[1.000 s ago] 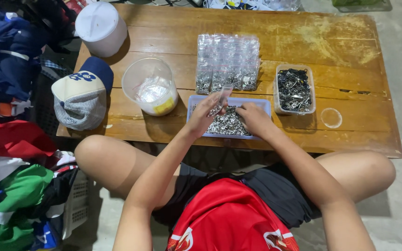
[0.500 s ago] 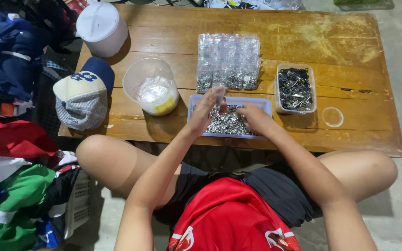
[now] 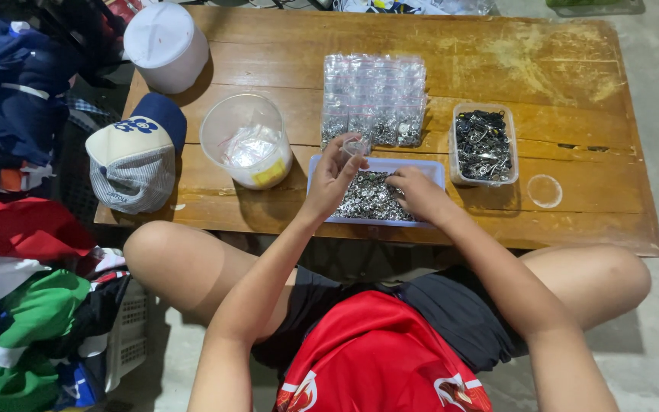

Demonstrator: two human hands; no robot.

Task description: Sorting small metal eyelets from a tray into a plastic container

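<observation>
Person seated at low wooden table [image 3: 573, 69], knees spread under its near edge. Left hand [image 3: 331, 179] raised over left end of shallow blue-rimmed tray [image 3: 436, 169], fingers pinched round a small clear plastic bag [image 3: 354, 146] held up just above the tray's far rim. Right hand [image 3: 415, 191] palm down in the tray, fingers curled into the pile of small silver metal parts [image 3: 371, 198]; can't tell if anything is gripped. Tray sits at the table's near edge, almost flush with it.

Just beyond the tray: stack of clear zip bags [image 3: 375, 95] with metal bits inside. Right of tray, close beside it: clear rectangular tub [image 3: 483, 145] of dark metal parts, then a small clear round lid [image 3: 544, 191] near the front edge. Left of tray: clear round tub [image 3: 245, 141] with plastic inside, white lidded tub [image 3: 163, 42] at far left corner. Cap [image 3: 135, 156] overhangs the left edge. Open tabletop far right and back centre. Clothes pile [image 3: 24, 229] crowds floor at left
</observation>
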